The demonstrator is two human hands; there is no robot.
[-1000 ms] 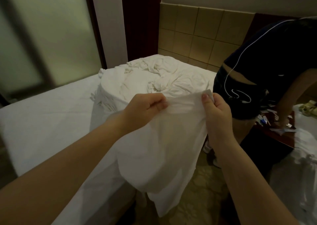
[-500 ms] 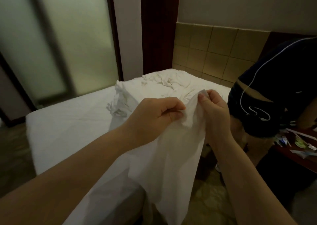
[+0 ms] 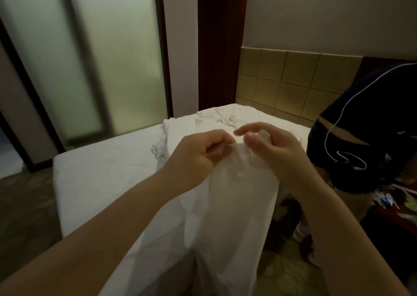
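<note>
A white sheet [image 3: 225, 216] hangs from both of my hands in front of me and drapes down toward the floor. My left hand [image 3: 198, 153] grips its top edge with curled fingers. My right hand [image 3: 273, 153] holds a bunched corner of the same edge between thumb and fingers, with the index finger stretched out toward the left hand. The two hands are nearly touching. Behind them lies a bed [image 3: 101, 171] with a white mattress cover and a crumpled pile of white linen [image 3: 221, 117] near the headboard.
A person in dark clothes [image 3: 365, 133] bends over at the right, beside a dark red nightstand [image 3: 397, 214] littered with small packets. Frosted glass doors [image 3: 90, 58] stand at the left. A tan padded headboard [image 3: 293, 81] backs the bed. Patterned floor lies below.
My hands have drawn together along the sheet's top edge, gathering it. The view has tilted up and turned left, so the bed sits lower.
</note>
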